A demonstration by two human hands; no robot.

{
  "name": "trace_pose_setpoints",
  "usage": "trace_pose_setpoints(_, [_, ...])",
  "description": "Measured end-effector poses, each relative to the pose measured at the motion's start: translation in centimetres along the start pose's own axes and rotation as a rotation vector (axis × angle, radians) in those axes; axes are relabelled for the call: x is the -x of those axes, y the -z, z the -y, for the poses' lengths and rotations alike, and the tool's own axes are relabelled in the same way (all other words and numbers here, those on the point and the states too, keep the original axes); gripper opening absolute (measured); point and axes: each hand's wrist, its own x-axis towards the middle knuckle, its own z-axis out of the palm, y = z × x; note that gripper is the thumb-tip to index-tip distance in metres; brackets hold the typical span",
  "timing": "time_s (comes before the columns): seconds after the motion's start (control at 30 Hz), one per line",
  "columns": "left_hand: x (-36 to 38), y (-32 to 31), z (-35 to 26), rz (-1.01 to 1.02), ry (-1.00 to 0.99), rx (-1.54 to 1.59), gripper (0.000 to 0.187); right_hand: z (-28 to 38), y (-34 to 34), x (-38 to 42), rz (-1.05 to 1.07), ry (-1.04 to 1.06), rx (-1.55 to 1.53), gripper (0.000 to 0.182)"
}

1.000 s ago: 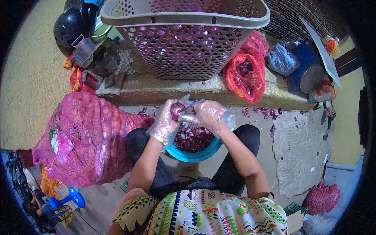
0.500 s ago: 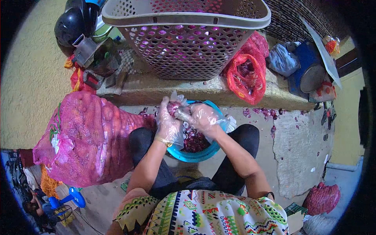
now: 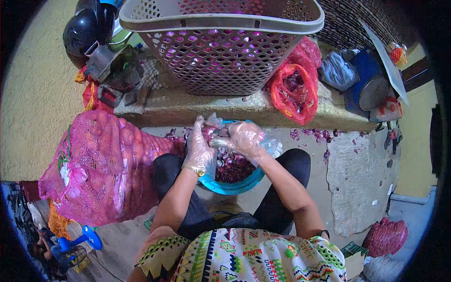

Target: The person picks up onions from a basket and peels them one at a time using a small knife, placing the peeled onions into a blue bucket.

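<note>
Both my hands wear clear plastic gloves and meet above a turquoise basin (image 3: 230, 190). My left hand (image 3: 199, 151) is closed around a red onion (image 3: 209, 132), which shows only in part between thumb and fingers. Against the onion, the fingers of my right hand (image 3: 245, 141) are curled, thumb toward the left. A small dark sliver shows at the right fingers, but I cannot make out what it is. Purple onion skins and pale pieces (image 3: 233, 169) lie in the basin beneath.
A bulging pink mesh sack of onions (image 3: 108, 169) stands at my left. On the ledge ahead are a tall plastic basket (image 3: 221, 61) with purple contents and an open red mesh bag (image 3: 296, 96). Skins (image 3: 319, 135) litter the floor; a blue fan (image 3: 82, 239) stands lower left.
My right hand has rolled over slightly and its fingers are more curled. The onion in my left hand is now more covered, and both hands stay above the basin.
</note>
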Motion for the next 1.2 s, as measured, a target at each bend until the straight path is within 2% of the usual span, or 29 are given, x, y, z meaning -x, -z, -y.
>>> trace_pose_setpoints(0.07, [-0.3,0.4,0.2,-0.005,-0.033,0.048,0.032,0.2,-1.1,0.1,-0.057,0.013,-0.061,0.059])
trace_pose_setpoints(0.17, [-0.4,0.5,0.4,-0.081,-0.131,0.108,0.031,0.0,-2.8,0.3,-0.088,-0.074,-0.058,0.061])
trace_pose_setpoints(0.23, [-0.1,0.3,0.4,-0.077,-0.176,0.129,0.03,0.3,-2.7,0.1,0.031,-0.147,-0.148,0.064])
trace_pose_setpoints(0.37, [0.0,-0.1,0.2,-0.1,-0.219,0.055,0.029,0.9,0.0,-0.3,0.123,-0.252,-0.244,0.065])
trace_pose_setpoints(0.43, [0.5,-0.9,-0.6,0.184,-0.141,-0.034,0.029,-0.1,1.4,-0.8,0.182,-0.181,-0.303,0.065])
trace_pose_setpoints(0.47, [0.9,-1.3,-1.0,0.209,-0.015,-0.007,0.029,-1.2,0.6,-0.8,0.156,-0.123,-0.299,0.061])
trace_pose_setpoints(0.5, [0.4,-0.5,-0.9,0.209,-0.015,-0.005,0.029,-1.9,0.0,-0.6,0.157,-0.123,-0.298,0.061])
trace_pose_setpoints(0.57, [-1.2,1.7,-0.7,0.258,0.11,-0.027,0.029,-2.5,-0.8,-0.5,0.106,-0.067,-0.231,0.058])
trace_pose_setpoints(0.6, [-0.3,0.1,-0.3,0.075,0.026,-0.062,0.028,-1.0,1.1,-0.7,0.191,-0.121,-0.099,0.054])
trace_pose_setpoints(0.63, [-0.1,-0.1,-0.1,0.075,0.023,-0.06,0.028,-0.5,1.3,-0.7,0.191,-0.117,-0.098,0.054])
trace_pose_setpoints(0.7, [0.3,-0.6,0.0,0.02,-0.109,-0.053,0.028,0.2,1.4,-0.5,0.145,-0.098,-0.011,0.055])
trace_pose_setpoints(0.73, [0.8,-1.4,0.1,-0.055,-0.187,-0.088,0.029,0.0,0.6,-0.3,0.083,-0.081,-0.052,0.06])
trace_pose_setpoints(0.77, [0.6,-1.2,0.2,-0.057,-0.187,-0.087,0.029,0.2,0.1,-0.2,0.084,-0.08,-0.052,0.06])
trace_pose_setpoints(0.83, [0.6,-1.5,0.2,-0.011,-0.332,0.004,0.031,0.9,-0.7,-0.1,0.08,-0.187,-0.183,0.062])
trace_pose_setpoints(0.87, [0.7,-1.5,0.1,-0.118,-0.327,-0.048,0.03,0.9,-1.0,-0.2,0.104,-0.188,-0.215,0.064])
trace_pose_setpoints(1.0, [0.9,-1.4,0.2,-0.193,-0.39,-0.07,0.025,1.5,-0.9,-0.2,0.191,-0.328,-0.301,0.066])
trace_pose_setpoints(1.07, [1.4,-1.2,-0.1,0.179,-0.416,-0.233,0.027,1.5,0.0,-0.7,0.233,-0.401,-0.568,0.066])
trace_pose_setpoints(1.1, [1.2,-1.0,-0.5,0.179,-0.415,-0.23,0.027,0.9,0.2,-0.9,0.234,-0.402,-0.566,0.066])
trace_pose_setpoints(1.17, [0.9,-0.8,-1.4,0.188,-0.069,-0.005,0.031,-0.6,0.3,-1.2,0.213,-0.196,-0.388,0.068])
trace_pose_setpoints(1.2, [0.9,-0.9,-1.4,0.186,-0.071,-0.005,0.031,-0.5,-0.2,-1.3,0.193,-0.2,-0.315,0.066])
